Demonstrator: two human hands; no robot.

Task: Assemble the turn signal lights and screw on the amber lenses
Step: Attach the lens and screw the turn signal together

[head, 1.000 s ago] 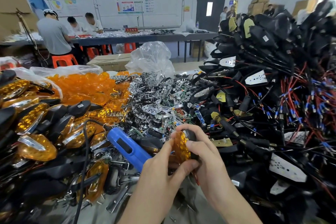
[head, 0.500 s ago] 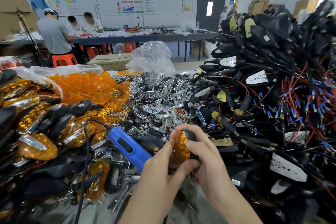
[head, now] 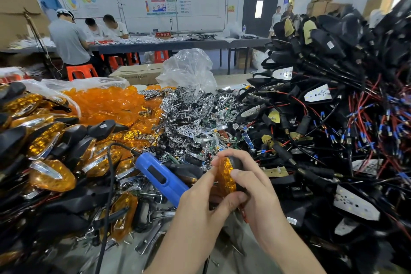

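I hold one turn signal light (head: 226, 177) upright between both hands, low in the middle of the view. Its amber lens faces left and its black housing faces right. My left hand (head: 200, 204) pinches the lens side with thumb and fingers. From the right, my right hand (head: 255, 187) grips the black housing, fingers curled over its top. A blue electric screwdriver (head: 160, 179) lies on the bench just left of my hands, its black cable trailing toward me.
Finished amber lights (head: 49, 151) are heaped at the left. Loose amber lenses (head: 106, 104) fill a bag behind them. Chrome reflectors (head: 193, 113) lie mid-bench. A tall pile of black housings with red and black wires (head: 333, 107) stands at the right. Several people work at a far table (head: 178, 43).
Almost nothing has moved; both hands keep their hold on the light in the same spot, with only a slight shift of the fingers.
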